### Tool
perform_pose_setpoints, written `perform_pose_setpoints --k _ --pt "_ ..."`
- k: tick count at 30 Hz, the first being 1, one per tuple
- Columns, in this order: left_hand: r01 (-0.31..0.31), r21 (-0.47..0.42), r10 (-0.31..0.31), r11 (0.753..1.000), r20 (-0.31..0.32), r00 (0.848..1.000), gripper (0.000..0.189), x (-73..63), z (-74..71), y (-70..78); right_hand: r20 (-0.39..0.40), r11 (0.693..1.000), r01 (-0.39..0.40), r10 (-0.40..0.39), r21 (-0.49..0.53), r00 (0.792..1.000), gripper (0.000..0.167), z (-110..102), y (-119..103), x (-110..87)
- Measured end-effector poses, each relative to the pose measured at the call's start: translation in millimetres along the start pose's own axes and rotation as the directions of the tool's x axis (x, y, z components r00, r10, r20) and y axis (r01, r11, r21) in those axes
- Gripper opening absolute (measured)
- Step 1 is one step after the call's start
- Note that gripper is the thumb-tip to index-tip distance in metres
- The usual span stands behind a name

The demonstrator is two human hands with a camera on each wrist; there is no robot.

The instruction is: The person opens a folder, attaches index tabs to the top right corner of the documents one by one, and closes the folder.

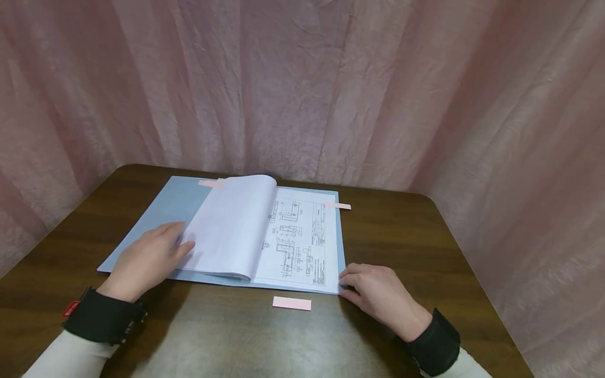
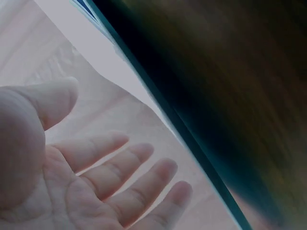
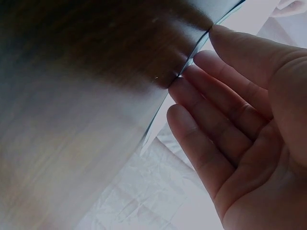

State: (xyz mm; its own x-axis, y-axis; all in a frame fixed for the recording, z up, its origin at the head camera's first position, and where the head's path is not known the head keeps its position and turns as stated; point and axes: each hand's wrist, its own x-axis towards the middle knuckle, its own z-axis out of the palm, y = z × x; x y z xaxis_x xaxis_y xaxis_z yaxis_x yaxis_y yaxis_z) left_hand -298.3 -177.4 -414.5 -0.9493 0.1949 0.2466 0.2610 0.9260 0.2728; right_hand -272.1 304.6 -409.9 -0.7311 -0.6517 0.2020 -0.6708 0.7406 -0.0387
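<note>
A light blue folder (image 1: pixel 186 197) lies spread on the table, holding a stack of white sheets. The turned sheets (image 1: pixel 222 226) curve over to the left. To their right a page of technical drawings (image 1: pixel 307 226) faces up. My left hand (image 1: pixel 150 255) rests at the left edge of the turned sheets, its fingers relaxed and slightly apart in the left wrist view. At the folder's lower right corner is my right hand (image 1: pixel 375 289), fingertips and thumb touching the edge. In the right wrist view its fingers (image 3: pixel 211 124) extend toward that edge (image 3: pixel 156 120).
Pink sticky tabs stick out from the turned sheets (image 1: pixel 211 183) and from the right page (image 1: pixel 338 206). Another pink strip (image 1: pixel 292 303) lies on the brown wooden table (image 1: pixel 212 325) in front of the folder. Behind hangs a pink curtain (image 1: pixel 293 94).
</note>
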Motion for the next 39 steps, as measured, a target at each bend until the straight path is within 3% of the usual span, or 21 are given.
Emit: perform_pose_setpoints --k 6,11,18,24,39 --pt "0.081 -0.022 -0.080 0.996 0.031 0.996 0.061 -2.1 -7.6 -18.3 -0.002 1.000 -0.002 0.002 -0.003 1.000 0.020 0 -1 0.3" --pt "0.158 -0.042 -0.155 0.987 0.081 0.985 0.065 -5.5 -15.3 -34.6 0.004 1.000 -0.007 0.007 -0.001 1.000 0.020 1 -1 0.5" --pt "0.206 -0.026 -0.199 0.978 0.154 0.968 0.070 -6.5 -19.6 -49.6 0.012 1.000 -0.010 0.010 0.004 1.000 0.019 0 0 0.8" --pt "0.262 -0.020 -0.256 0.965 0.155 0.954 0.071 -11.7 -26.7 -63.5 -0.002 1.000 -0.001 0.001 -0.001 1.000 0.018 1 0 0.2" --pt "0.302 -0.033 -0.291 0.953 0.177 0.940 0.069 -16.4 -32.3 -77.6 -0.005 1.000 -0.002 0.002 0.006 1.000 0.017 1 1 0.3"
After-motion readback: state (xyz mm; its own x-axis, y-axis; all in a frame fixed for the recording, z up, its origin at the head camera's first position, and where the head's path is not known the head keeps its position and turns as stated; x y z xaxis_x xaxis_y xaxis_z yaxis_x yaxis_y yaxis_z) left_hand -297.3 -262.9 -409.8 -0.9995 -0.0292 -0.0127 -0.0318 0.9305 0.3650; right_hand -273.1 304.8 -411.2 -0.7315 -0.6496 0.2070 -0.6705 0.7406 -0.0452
